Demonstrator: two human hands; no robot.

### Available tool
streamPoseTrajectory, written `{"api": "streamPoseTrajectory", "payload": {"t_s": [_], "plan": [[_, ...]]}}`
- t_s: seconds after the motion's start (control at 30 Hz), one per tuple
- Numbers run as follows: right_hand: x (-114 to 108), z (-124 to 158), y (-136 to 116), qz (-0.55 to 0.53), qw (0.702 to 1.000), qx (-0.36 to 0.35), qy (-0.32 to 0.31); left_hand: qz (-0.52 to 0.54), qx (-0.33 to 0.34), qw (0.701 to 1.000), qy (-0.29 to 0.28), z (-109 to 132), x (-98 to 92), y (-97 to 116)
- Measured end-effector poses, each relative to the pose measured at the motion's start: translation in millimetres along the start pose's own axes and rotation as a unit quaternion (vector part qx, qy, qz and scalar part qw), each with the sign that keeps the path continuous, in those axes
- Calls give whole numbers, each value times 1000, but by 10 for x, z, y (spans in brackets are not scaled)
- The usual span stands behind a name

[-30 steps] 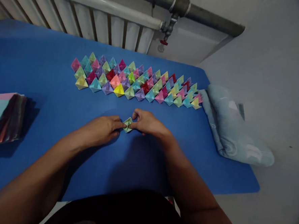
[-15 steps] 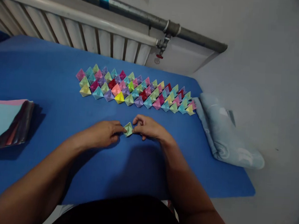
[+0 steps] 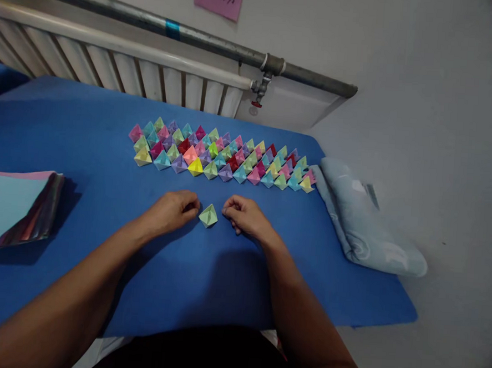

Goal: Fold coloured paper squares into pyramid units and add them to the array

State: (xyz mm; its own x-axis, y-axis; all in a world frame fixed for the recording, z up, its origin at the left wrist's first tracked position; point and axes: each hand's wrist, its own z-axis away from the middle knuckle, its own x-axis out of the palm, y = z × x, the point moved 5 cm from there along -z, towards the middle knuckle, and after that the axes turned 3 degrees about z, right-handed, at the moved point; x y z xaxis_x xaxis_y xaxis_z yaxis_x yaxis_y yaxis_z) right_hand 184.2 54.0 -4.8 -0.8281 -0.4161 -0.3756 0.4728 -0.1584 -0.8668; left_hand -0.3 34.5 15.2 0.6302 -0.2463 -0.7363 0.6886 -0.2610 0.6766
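A pale green folded paper boat (image 3: 208,216) sits on the blue table (image 3: 160,290) between my two hands, touched by neither. Just left of it, my left hand (image 3: 175,208) has its fingers curled together, with nothing visible in them. On the other side, a small gap away, my right hand (image 3: 244,213) is closed with thumb and forefinger pressed together, also with nothing to be seen between them. Beyond both hands stand several rows of small folded paper boats (image 3: 210,170) in many colours, packed closely together.
A stack of coloured paper (image 3: 12,197) lies at the left. On the right is a folded light-blue blanket (image 3: 364,224) near the table's edge. Behind the table run a white radiator (image 3: 152,78) and a metal pipe (image 3: 221,46) with a red-handled valve (image 3: 257,103).
Both hands have let go of the pale green paper boat and drawn apart to either side. The camera has tilted up a little, showing more of a pink note on the wall.
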Motion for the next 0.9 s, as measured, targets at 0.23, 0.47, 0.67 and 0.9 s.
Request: {"api": "streamPoseTrajectory", "payload": {"t_s": [0.23, 0.47, 0.67, 0.9], "plan": [[-154, -87, 74, 5, 998, 4, 59, -54, 102, 993, -32, 202, 89, 429], [-120, -64, -6, 17, 998, 29, 51, -157, 104, 982, -26, 178, 250, 395], [-118, -52, -6, 25, 998, 13, 61, -185, 97, 978, -21, 145, 272, 344], [-111, -45, -12, 25, 997, 15, 65, -106, 97, 990, 3, 135, 57, 319]]}}
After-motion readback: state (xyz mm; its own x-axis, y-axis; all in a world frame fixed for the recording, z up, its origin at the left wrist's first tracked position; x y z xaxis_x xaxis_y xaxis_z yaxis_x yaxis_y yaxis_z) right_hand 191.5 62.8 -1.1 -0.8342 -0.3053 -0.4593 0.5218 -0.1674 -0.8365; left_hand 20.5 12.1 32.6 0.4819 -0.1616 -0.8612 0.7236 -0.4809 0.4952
